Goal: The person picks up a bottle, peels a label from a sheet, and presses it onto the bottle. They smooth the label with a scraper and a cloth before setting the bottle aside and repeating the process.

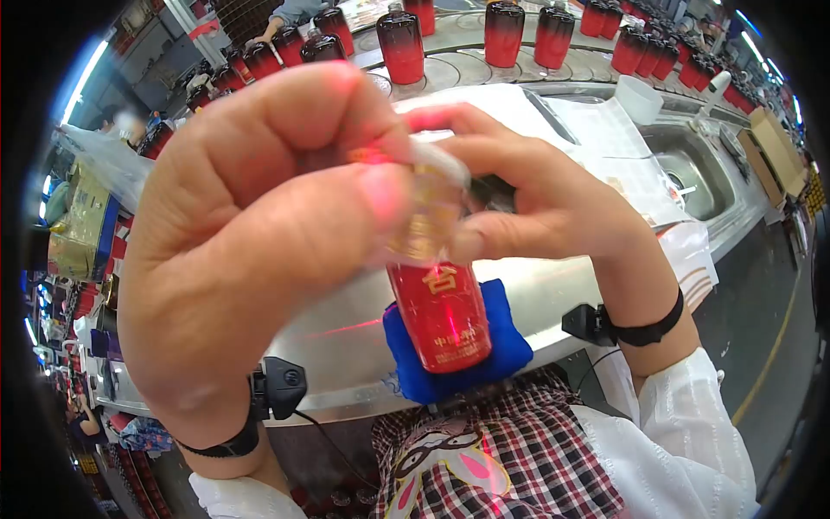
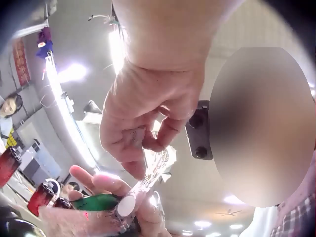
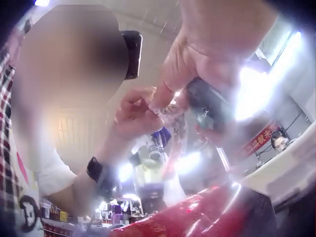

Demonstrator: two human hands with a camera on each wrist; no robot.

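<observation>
My left hand (image 1: 251,190) pinches a clear, shiny film strip with gold print (image 1: 425,212) between thumb and forefinger, in front of my chest. On the strip's other side, my right hand (image 1: 553,186) grips it with thumb and fingertips. A smooth dark green object (image 3: 210,103) is tucked in the right palm; its kind cannot be told. Just below both hands, a red bottle (image 1: 445,320) with gold characters rests on a folded blue cloth (image 1: 510,333) at the counter's near edge. The hands hide its upper part.
Behind the metal counter (image 1: 346,346), a curved conveyor (image 1: 458,65) carries several red-and-black bottles (image 1: 400,43). To the right are white sheets (image 1: 609,138), a white cup (image 1: 638,99), a sink (image 1: 705,173) and a cardboard box (image 1: 769,151). Another person's hand shows at the back left.
</observation>
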